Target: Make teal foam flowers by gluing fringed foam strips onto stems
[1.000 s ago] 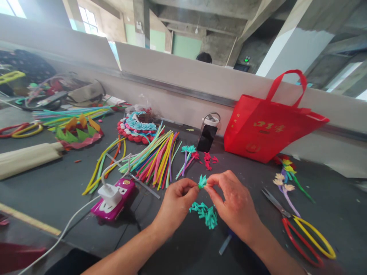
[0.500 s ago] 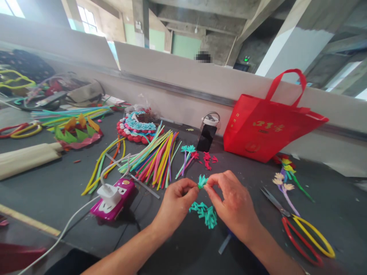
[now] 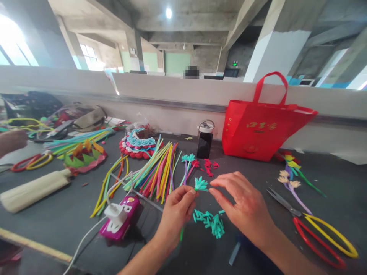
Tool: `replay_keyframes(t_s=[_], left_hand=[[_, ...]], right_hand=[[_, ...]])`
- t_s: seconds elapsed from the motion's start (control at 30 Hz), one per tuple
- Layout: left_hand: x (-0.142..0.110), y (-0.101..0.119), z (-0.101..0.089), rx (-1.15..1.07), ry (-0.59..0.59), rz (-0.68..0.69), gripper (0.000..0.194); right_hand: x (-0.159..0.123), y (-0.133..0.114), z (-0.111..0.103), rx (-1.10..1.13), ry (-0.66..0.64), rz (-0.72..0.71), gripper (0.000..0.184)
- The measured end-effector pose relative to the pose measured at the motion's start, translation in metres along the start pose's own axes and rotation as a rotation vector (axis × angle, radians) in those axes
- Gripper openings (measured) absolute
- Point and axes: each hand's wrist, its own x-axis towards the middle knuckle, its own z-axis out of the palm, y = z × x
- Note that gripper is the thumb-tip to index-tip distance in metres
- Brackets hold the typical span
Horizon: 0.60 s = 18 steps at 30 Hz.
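My left hand [image 3: 178,206] is closed in a pinch on the base of a teal pipe-cleaner flower [image 3: 201,184]. Its petals fan out to the right, and a bit of green stem shows below the hand. Just right of the petals is my right hand [image 3: 243,202], thumb and forefinger slightly apart with nothing seen between them. Under both hands lies a pile of short teal pipe-cleaner pieces [image 3: 217,228]. Finished teal flowers [image 3: 188,157] and small red pieces [image 3: 208,165] lie beyond, on the dark table.
Scissors [image 3: 298,212] with red and yellow handles lie at right, near pale flowers [image 3: 289,179]. A red bag [image 3: 258,130] and a phone [image 3: 204,145] against a bottle stand behind. Pipe cleaners [image 3: 155,168] and a purple power strip [image 3: 123,217] are on the left.
My right hand has let go of the petals and moved slightly right. The left hand still holds the flower, which looks more spread. The camera view has tilted up; a person's hand shows at far left.
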Motion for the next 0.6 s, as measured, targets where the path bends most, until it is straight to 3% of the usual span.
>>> replay_keyframes(t_s=[0.37,0.6], left_hand=[[-0.0024,-0.0051,0.0063,-0.012,0.004,-0.013,0.037],[-0.0038,-0.0056,0.0089,-0.007,-0.012,0.002,0.037]], right_hand=[[0.0,0.0004,-0.0002,0.125,-0.019,0.087,0.005],[-0.0012,-0.0011,0.005,0.102,-0.017,0.049,0.003]])
